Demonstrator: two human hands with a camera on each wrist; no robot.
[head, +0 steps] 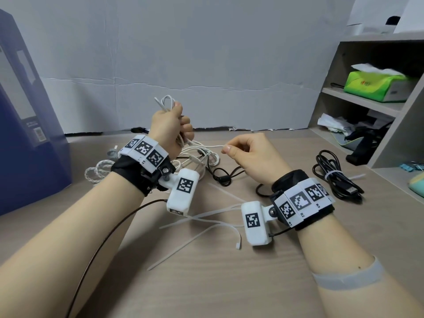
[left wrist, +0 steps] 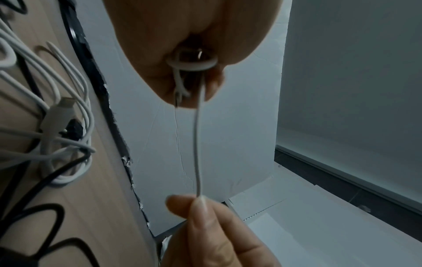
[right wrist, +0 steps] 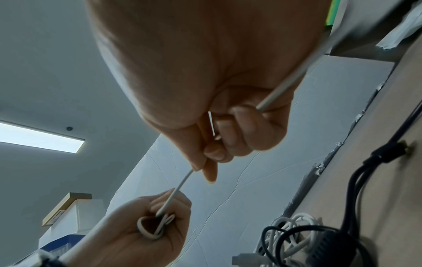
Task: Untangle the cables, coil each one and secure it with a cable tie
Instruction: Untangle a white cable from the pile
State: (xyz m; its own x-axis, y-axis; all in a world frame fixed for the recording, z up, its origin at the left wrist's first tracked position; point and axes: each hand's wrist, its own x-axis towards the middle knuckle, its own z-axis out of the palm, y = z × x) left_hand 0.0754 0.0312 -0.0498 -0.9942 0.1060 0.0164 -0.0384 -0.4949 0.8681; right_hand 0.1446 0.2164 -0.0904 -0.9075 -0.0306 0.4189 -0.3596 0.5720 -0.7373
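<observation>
Left hand: the left hand was raised above the surface, with its fingers curled tight around several loops of a thin white cable; the loops stood out above the fist.
Right hand: the right hand pinched the same white cable between thumb and forefinger, and the other fingers were curled in. A short straight piece of cable ran between the two hands.
Cable pile: a tangle of white and black cables lay on the light wooden surface, just behind the hands.
Braided cable: a white braided cable lay on the surface beside the left wrist.
Finished bundle: a coiled black cable with a white tie around it lay at the right, near the grey shelf unit.
Ties: several loose white plastic cable ties lay crossed on the surface between the wrists.
Shelf: a green tissue pack sat on it.
Left side: a dark blue box stood upright.
</observation>
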